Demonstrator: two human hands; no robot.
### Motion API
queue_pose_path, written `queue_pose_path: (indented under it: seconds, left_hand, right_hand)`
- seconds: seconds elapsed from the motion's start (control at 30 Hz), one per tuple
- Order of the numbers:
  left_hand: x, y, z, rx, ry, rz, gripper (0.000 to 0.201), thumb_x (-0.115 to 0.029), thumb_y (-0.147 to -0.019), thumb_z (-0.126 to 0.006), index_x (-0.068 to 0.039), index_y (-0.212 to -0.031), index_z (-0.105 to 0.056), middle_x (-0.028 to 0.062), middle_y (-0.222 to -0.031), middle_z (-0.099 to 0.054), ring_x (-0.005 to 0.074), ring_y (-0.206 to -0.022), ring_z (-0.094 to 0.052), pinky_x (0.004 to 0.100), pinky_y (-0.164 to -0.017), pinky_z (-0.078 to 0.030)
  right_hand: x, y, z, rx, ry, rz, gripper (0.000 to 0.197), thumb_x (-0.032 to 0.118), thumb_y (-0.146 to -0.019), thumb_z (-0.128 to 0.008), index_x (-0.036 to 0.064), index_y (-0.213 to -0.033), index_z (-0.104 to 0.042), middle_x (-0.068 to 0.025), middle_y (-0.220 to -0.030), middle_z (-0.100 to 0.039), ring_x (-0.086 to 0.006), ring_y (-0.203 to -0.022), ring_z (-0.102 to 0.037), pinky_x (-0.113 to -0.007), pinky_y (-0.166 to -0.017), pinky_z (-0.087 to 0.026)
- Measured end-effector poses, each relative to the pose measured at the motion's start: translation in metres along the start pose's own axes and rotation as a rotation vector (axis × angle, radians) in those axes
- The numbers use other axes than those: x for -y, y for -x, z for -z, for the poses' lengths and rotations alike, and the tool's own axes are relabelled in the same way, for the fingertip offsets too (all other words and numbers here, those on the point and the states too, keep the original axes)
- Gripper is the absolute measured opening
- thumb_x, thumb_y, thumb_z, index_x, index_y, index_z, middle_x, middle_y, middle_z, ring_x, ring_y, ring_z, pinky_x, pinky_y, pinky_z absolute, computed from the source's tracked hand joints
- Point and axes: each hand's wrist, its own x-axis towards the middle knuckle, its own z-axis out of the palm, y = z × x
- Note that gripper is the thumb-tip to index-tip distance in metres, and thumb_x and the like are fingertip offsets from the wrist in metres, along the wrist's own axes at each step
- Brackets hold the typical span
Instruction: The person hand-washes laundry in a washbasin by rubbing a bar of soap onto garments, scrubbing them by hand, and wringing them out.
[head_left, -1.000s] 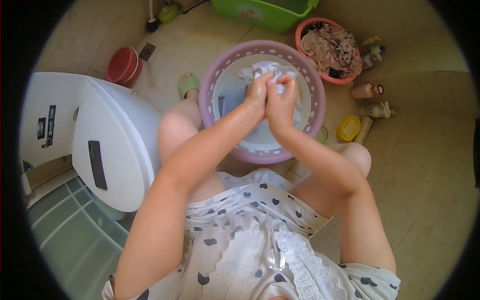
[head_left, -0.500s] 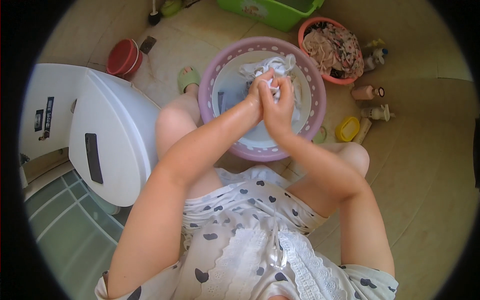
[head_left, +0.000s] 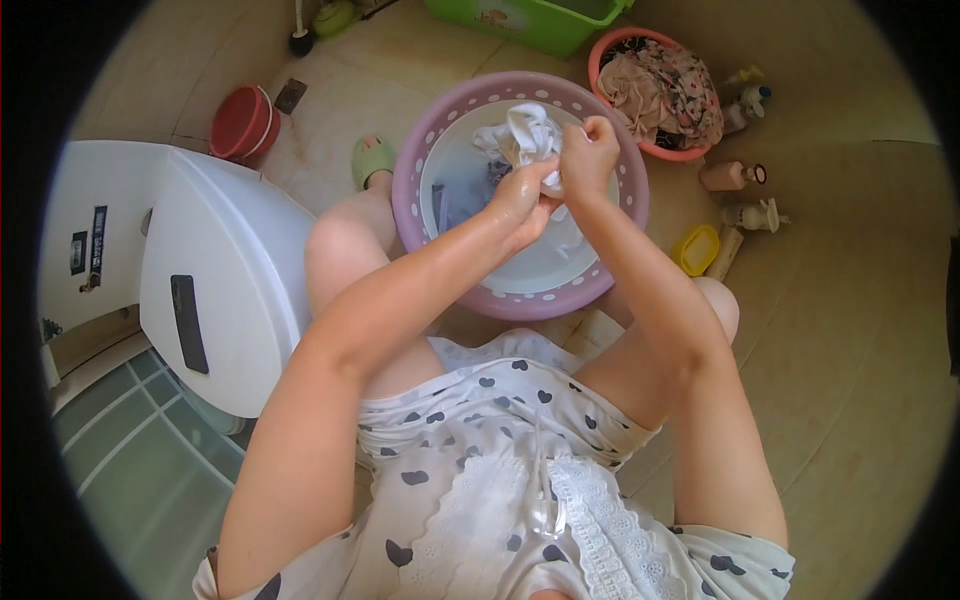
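A wet white cloth garment (head_left: 530,130) is bunched up over the purple basin (head_left: 412,160) in front of me. My left hand (head_left: 522,202) grips its lower part, thumb on top and fingers beneath. Close beside it, my right hand (head_left: 588,158) is closed on the right side of the same cloth, knuckles raised. Cloudy water (head_left: 510,270) fills the basin, and a dark piece of fabric lies in it to the left of my hands. The exact fold pinched by the right fingers is hidden.
A pink basin (head_left: 597,62) heaped with clothes stands at the far right, near a green tub (head_left: 520,28). Bottles (head_left: 728,176) and a yellow soap dish (head_left: 696,250) line the right wall. At left are a red bucket (head_left: 238,122) and a white toilet with a phone (head_left: 188,322) on its lid.
My hands were clasped together around the cloth. Now the right hand has shifted up and right, the left has turned, and more of the white cloth shows above them.
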Motion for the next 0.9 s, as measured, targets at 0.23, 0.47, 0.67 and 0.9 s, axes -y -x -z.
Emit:
queue_pose_path:
  seconds: [0.23, 0.47, 0.67, 0.9]
  left_hand:
    - [-0.009, -0.009, 0.024, 0.195, 0.048, 0.311, 0.025, -0.022, -0.09, -0.041, -0.004, -0.105, -0.05, 0.0106, -0.1, -0.055, 0.0188, -0.093, -0.055, 0.0336, -0.081, -0.045]
    - [-0.005, -0.005, 0.002, -0.01, -0.084, 0.059, 0.033, -0.029, -0.091, -0.035, -0.003, -0.107, -0.049, 0.0084, -0.106, -0.056, 0.0188, -0.099, -0.054, 0.0339, -0.087, -0.042]
    - [-0.035, -0.02, 0.019, 0.242, 0.186, 0.107, 0.044, -0.04, -0.093, -0.028, -0.003, -0.111, -0.044, 0.0131, -0.107, -0.052, 0.026, -0.103, -0.05, 0.0429, -0.095, -0.036]
    - [-0.05, -0.005, 0.011, 0.029, 0.05, 0.211, 0.049, -0.044, -0.091, -0.035, -0.004, -0.117, -0.043, 0.0137, -0.117, -0.048, 0.0231, -0.108, -0.048, 0.0367, -0.093, -0.039]
  right_hand:
    - [-0.004, 0.046, -0.012, -0.143, 0.213, 0.406, 0.015, 0.007, -0.076, -0.051, 0.0007, -0.089, -0.046, -0.0137, -0.077, -0.053, -0.028, -0.067, -0.051, -0.037, -0.066, -0.041]
    - [0.017, 0.022, 0.006, -0.03, -0.212, -0.085, 0.032, 0.015, -0.076, -0.058, 0.0025, -0.104, -0.048, -0.0187, -0.089, -0.051, -0.0269, -0.08, -0.053, -0.035, -0.074, -0.043]
    - [0.018, 0.036, 0.032, 0.49, 0.177, 0.27, 0.041, 0.021, -0.078, -0.06, 0.0033, -0.113, -0.048, -0.0145, -0.093, -0.056, -0.0232, -0.083, -0.057, -0.031, -0.072, -0.045]
    - [0.072, 0.078, 0.022, 0.548, 0.38, 0.337, 0.026, 0.027, -0.075, -0.063, 0.0013, -0.079, -0.061, -0.0161, -0.075, -0.061, -0.0245, -0.063, -0.06, -0.034, -0.063, -0.045]
